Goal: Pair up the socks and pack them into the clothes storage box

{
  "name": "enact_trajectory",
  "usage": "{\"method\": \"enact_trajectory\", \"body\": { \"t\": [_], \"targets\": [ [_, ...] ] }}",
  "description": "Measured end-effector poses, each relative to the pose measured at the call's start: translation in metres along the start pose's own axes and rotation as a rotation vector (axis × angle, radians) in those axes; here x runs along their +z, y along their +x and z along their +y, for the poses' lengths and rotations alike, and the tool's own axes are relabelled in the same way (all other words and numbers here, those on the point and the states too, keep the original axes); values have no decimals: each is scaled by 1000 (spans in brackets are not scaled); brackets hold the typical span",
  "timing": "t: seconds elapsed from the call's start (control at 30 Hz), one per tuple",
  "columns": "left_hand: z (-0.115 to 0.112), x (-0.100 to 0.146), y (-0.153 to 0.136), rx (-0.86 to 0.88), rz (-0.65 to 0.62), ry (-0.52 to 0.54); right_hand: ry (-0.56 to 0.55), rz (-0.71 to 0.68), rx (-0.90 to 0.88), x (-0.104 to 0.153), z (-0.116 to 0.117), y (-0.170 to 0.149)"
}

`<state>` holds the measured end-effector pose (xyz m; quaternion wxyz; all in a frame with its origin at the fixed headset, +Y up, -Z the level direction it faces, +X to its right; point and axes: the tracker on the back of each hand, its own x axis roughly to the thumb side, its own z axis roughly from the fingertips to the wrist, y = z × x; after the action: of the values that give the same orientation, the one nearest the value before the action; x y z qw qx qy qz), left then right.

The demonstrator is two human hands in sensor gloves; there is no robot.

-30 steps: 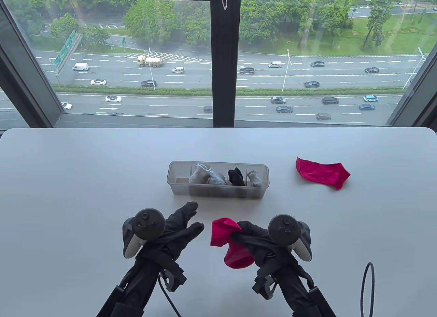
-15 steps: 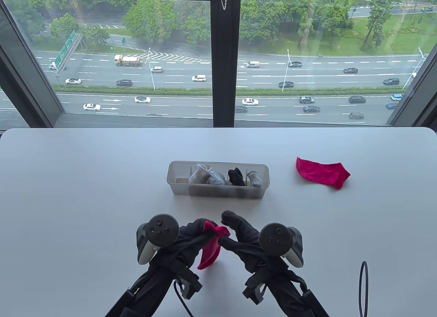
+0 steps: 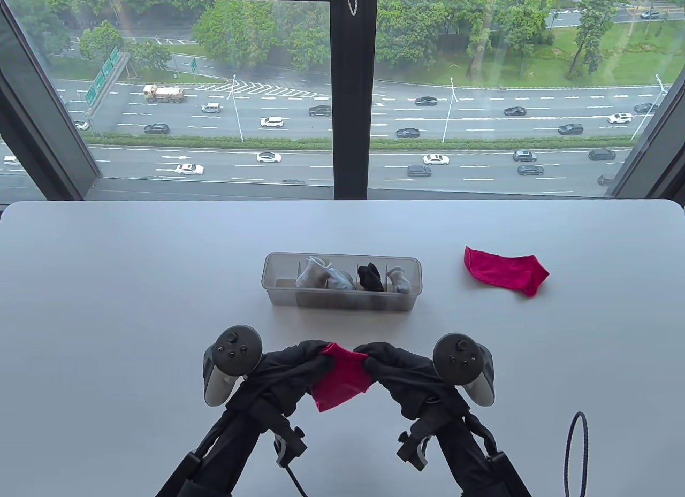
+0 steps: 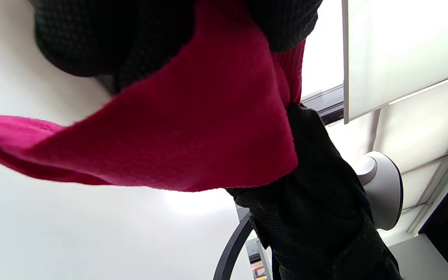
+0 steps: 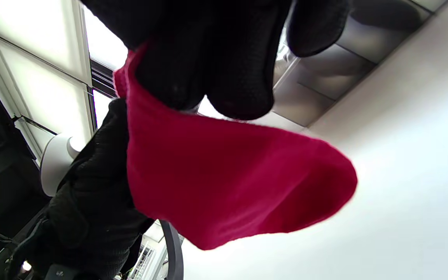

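Note:
A red sock (image 3: 342,376) hangs spread between my two hands above the near middle of the table. My left hand (image 3: 313,360) pinches its left top corner and my right hand (image 3: 374,360) pinches its right top corner. The sock fills the left wrist view (image 4: 193,128) and the right wrist view (image 5: 224,182), dangling below my curled fingers. A second red sock (image 3: 505,270) lies flat on the table at the right. The clear storage box (image 3: 342,299) stands in the middle, with grey, black and pale sock bundles in its compartments; its leftmost compartment looks bare.
A black cable loop (image 3: 575,454) lies at the near right of the white table (image 3: 134,283). A large window rises right behind the table's far edge.
One second ago only my right hand held the bunched sock. My left hand came in, took one corner, and the two hands drew apart, spreading the sock flat.

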<state>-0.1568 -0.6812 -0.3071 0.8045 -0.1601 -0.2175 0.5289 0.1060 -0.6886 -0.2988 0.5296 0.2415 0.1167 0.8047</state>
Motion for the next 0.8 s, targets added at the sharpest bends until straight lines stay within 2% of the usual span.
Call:
{"method": "enact_trajectory", "body": {
  "t": [0.03,0.13,0.17,0.2,0.23,0.27,0.33,0.37,0.4,0.43,0.47,0.5,0.53,0.57,0.63,0.67,0.7,0.73,0.77,0.8],
  "targets": [
    [-2,-3,-4,-7,63,-40,21,51,1,0,1,-4],
    [-19,-9,-25,-270,206,30,6,243,224,-6,10,-33],
    [-24,-12,-34,-398,274,-23,-8,328,351,-7,15,-46],
    [-26,-13,-39,-525,347,-73,25,380,491,-7,19,-54],
    [-25,-13,-41,-631,389,-91,51,391,555,-7,20,-56],
    [-21,-13,-43,-814,437,-109,99,380,675,-5,22,-53],
    [-12,-8,-43,-1049,483,-97,219,304,734,-5,29,-40],
    [-8,-6,-44,-1102,490,-89,268,285,721,-6,33,-36],
    [-2,-3,-46,-1129,502,-81,376,310,664,-9,44,-34],
    [1,-1,-48,-1117,509,-74,420,346,639,-11,49,-38],
    [5,1,-52,-1071,520,-69,532,478,604,-14,63,-51],
    [7,2,-54,-1048,527,-71,598,538,618,-16,69,-61],
    [8,3,-54,-1043,532,-64,619,529,631,-16,70,-63],
    [11,4,-54,-1040,532,-51,533,441,643,-17,65,-62],
    [14,6,-50,-1008,521,-43,323,408,627,-18,36,-51],
    [16,7,-48,-995,504,-20,180,404,630,-18,14,-47],
    [18,7,-46,-983,486,-5,31,437,637,-18,-11,-48],
    [18,7,-45,-974,478,1,-46,490,633,-18,-29,-51],
    [19,7,-44,-971,480,2,-106,608,601,-18,-56,-60],
    [19,7,-44,-971,482,1,-126,668,578,-19,-74,-68]
  ]
}}
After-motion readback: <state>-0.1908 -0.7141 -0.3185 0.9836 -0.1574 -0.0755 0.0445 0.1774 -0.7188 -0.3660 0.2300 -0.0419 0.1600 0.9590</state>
